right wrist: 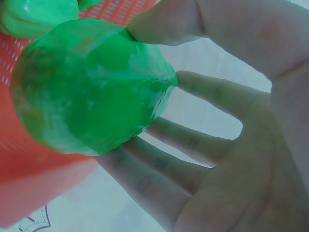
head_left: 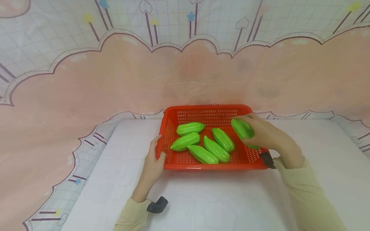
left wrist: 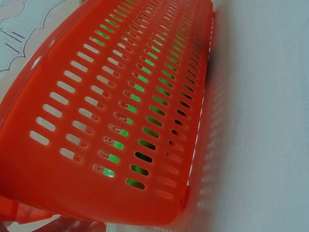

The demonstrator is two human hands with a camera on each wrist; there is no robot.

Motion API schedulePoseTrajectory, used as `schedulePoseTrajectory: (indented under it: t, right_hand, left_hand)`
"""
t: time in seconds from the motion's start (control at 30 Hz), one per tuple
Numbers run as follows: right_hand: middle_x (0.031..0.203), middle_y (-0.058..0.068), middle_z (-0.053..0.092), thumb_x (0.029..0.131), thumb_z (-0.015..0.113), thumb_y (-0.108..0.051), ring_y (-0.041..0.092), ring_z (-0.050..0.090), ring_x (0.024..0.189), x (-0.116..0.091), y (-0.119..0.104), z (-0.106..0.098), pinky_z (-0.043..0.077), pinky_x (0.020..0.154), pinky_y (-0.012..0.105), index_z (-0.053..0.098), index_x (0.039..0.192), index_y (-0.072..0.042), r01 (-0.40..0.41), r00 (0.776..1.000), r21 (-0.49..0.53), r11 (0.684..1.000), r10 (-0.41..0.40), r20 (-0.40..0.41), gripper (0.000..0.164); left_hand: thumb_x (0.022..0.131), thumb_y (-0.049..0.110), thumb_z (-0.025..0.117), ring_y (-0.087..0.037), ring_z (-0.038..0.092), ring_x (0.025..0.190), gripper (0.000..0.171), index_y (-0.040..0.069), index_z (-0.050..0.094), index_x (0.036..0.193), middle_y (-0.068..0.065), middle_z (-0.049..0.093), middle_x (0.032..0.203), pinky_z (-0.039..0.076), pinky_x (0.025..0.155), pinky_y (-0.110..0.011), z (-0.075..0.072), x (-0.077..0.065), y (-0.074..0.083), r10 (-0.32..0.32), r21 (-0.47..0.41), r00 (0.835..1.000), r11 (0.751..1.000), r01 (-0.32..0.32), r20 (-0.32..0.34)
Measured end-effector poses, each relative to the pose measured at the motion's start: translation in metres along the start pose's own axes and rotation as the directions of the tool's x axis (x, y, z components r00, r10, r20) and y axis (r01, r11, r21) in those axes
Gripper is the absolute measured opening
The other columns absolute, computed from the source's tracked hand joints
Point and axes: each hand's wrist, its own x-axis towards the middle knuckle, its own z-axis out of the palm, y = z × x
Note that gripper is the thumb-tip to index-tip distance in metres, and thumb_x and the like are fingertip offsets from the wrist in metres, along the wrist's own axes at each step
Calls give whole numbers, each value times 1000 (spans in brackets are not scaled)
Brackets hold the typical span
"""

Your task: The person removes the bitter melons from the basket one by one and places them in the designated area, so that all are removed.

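Observation:
A red plastic basket point(head_left: 208, 166) with slotted walls holds several glossy green ridged gourds point(head_left: 202, 154), each tapering to a point. At its left end, my left hand point(head_left: 153, 163) grips the rim, thumb near the front corner and fingers along the side. In the left wrist view the basket's slotted wall point(left wrist: 96, 116) fills much of the picture, green showing through the slots. My right hand point(head_left: 264, 133) holds one green gourd point(head_left: 242, 129) over the basket's right end, thumb and fingertips around it. Below that hand, a bit of another green shape point(head_left: 253, 147) shows, mostly hidden.
The basket stands on a white table point(head_left: 208, 199), close to the back edge. Behind it hangs a patterned cloth point(head_left: 185, 77) with pink cloud shapes. A dark strap piece point(head_left: 157, 204) sits at the left wrist, and another point(head_left: 268, 159) at the right.

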Motion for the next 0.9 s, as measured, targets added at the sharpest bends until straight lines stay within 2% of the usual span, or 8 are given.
schedulePoseTrajectory:
  t: [0.3,0.63,0.9]
  right_hand:
    - [132,17,45,80,72,-9,33,53,101,-8,3,-5,53,71,38,46,146,-15,-34,999,47,998,34,4,71]
    - [139,22,41,80,71,-9,34,53,100,-17,9,-10,51,71,36,44,146,-11,-20,999,40,999,21,-25,71]
    - [143,23,37,82,70,-9,35,52,101,-22,12,-14,51,66,33,42,148,-12,-53,998,65,997,54,-18,72]
  left_hand:
    - [98,6,45,-32,63,93,62,21,26,155,-19,45,148,59,78,-39,-1,0,0,-6,-2,1000,1000,6,5]
    - [98,5,44,-30,61,93,62,21,27,155,-17,43,150,57,79,-36,0,0,-2,-3,6,1000,1000,3,1]
    - [98,5,43,-32,61,99,61,21,27,155,-18,43,150,57,81,-39,0,-1,0,1,-5,1000,1000,-1,0]
